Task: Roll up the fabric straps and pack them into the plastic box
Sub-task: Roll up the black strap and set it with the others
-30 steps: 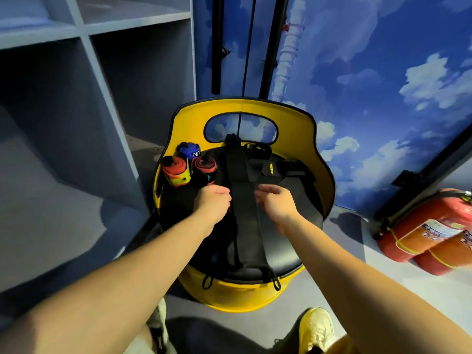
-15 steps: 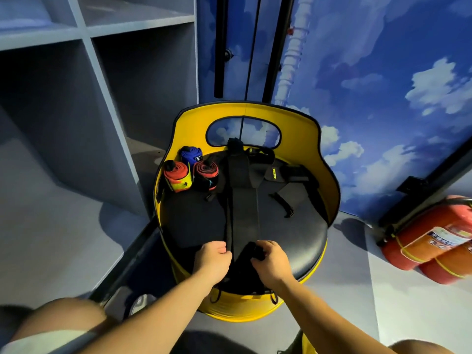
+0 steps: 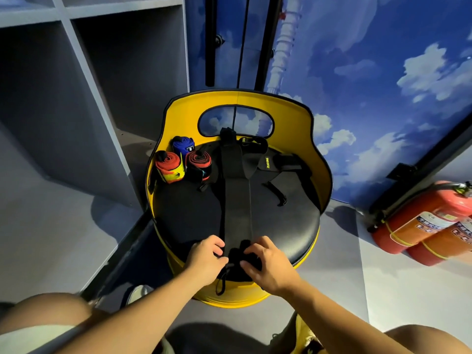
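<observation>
A blue wall [image 3: 383, 72] painted with white clouds stands behind the yellow chair [image 3: 178, 118], and a grey shelving unit [image 3: 84, 72] stands to the chair's left. The chair has a round black seat [image 3: 184, 213] and a curved yellow back with an oval cut-out. Two red fire extinguishers [image 3: 421, 223] lie on the floor to the right of the chair, against the wall.

A long black strap [image 3: 236, 200] lies flat down the middle of the seat, running from the chair back to the front edge. More black straps [image 3: 278, 167] lie spread on the rear right part of the seat; one carries a yellow label.

The left hand [image 3: 204, 261] and the right hand [image 3: 268, 269] meet at the front edge of the seat, at the near end of the long black strap. The fingers of both hands are curled narrow and grip that end, which is bunched into a dark wad between them. A thin black loop hangs below the hands over the yellow chair front.

Three rolled straps stand at the rear left of the seat, touching one another: a red and yellow roll [image 3: 169, 167], a black and red roll [image 3: 199, 166] just to its right, and a blue roll [image 3: 182, 146] behind both, against the chair back.
</observation>
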`<state>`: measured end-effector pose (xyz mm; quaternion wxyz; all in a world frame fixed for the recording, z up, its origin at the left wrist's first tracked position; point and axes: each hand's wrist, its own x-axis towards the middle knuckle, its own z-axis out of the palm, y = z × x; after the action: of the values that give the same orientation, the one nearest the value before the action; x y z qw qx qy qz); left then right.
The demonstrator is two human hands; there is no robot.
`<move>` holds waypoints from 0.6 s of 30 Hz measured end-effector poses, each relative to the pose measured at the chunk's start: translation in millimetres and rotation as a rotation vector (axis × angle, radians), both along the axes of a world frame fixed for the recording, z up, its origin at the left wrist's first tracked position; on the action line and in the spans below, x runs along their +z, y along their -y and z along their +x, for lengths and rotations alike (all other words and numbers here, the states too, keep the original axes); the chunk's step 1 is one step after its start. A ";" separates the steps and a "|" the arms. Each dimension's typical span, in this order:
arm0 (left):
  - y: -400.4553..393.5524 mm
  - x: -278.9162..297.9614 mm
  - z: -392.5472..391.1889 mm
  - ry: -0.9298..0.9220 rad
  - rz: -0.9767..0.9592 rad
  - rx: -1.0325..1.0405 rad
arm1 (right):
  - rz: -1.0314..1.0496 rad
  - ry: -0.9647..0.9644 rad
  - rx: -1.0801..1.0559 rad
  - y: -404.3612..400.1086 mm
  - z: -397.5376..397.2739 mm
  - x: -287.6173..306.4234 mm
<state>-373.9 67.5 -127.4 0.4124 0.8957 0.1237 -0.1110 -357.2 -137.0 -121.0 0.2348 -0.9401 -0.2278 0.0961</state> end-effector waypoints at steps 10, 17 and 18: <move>2.7 -1.7 -20.8 0.313 0.393 -0.501 | -0.187 0.286 0.177 5.7 -3.6 -22.6; 10.9 -9.7 -10.4 0.390 0.424 -0.445 | -0.150 0.265 0.191 8.8 5.7 -13.2; 9.5 -9.4 -6.9 0.366 0.383 -0.428 | -0.138 0.249 0.186 9.4 8.2 -12.4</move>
<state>-380.8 57.9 -136.7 0.2197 0.9676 -0.1245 -0.0072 -348.9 -146.4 -133.3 0.1301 -0.9334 -0.3340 0.0157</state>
